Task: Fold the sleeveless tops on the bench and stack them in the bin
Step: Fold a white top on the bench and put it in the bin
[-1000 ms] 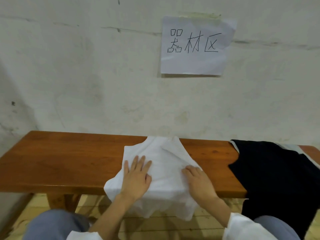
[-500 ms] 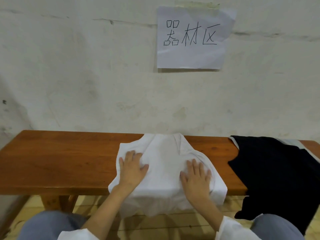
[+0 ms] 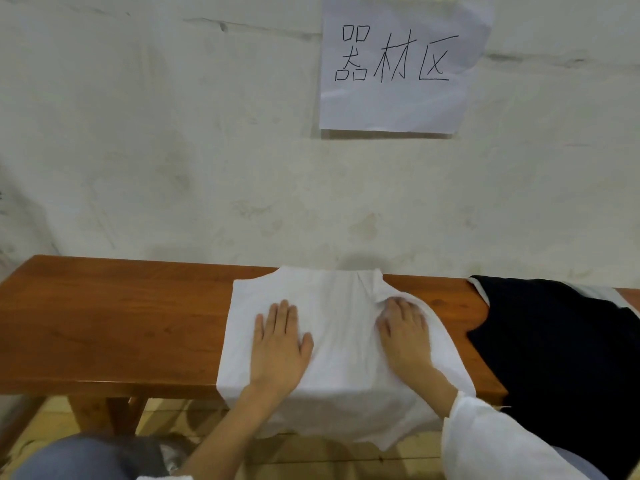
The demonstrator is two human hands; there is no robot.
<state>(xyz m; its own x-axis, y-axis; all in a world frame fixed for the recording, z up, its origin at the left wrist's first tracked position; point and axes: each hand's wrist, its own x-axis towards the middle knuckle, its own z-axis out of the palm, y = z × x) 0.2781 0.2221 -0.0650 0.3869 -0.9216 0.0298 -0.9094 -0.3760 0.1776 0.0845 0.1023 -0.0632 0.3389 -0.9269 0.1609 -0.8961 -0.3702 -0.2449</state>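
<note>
The task looks barely begun. The white sleeveless cotton top (image 3: 343, 306) lies spread on the long reddish wooden bench (image 3: 121, 317), its hem hanging over the front edge. The left hand (image 3: 280, 341) and right hand (image 3: 403, 332) press it flat with straight fingers, gripping nothing. A dark navy top (image 3: 554, 341) waits beside it, and no bin is in view.

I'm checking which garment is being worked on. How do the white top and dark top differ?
Colour: the white top is white, the dark top near black. Handling: the left hand and right hand press flat on the white top; nothing touches the dark top. Place: the white top lies at the middle of the bench, the dark top at its right end. Both drape over its front edge.
</note>
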